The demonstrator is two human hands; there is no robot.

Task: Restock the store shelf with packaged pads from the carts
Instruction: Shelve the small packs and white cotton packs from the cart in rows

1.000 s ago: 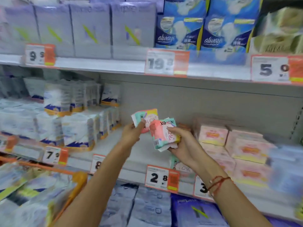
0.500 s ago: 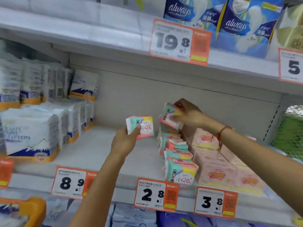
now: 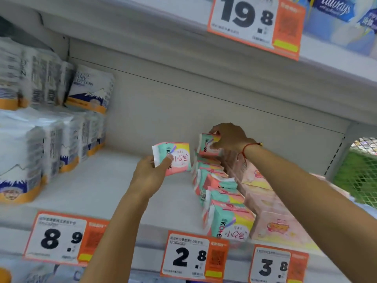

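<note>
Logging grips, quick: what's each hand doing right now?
Left hand: holding a Kotex pack.
Right hand: gripping another Kotex pack atop the shelf row.

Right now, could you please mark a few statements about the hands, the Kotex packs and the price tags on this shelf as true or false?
1. The left hand holds a Kotex pack off the shelf. True.
2. The right hand is open and holds nothing. False: it grips another Kotex pack at the back of the row of Kotex packs.
3. The price tag below that row reads 2.8. True.
4. The pink packs sit left of the Kotex row. False: they sit to its right.
5. The white cotton packs stand at the shelf's left. True.
</note>
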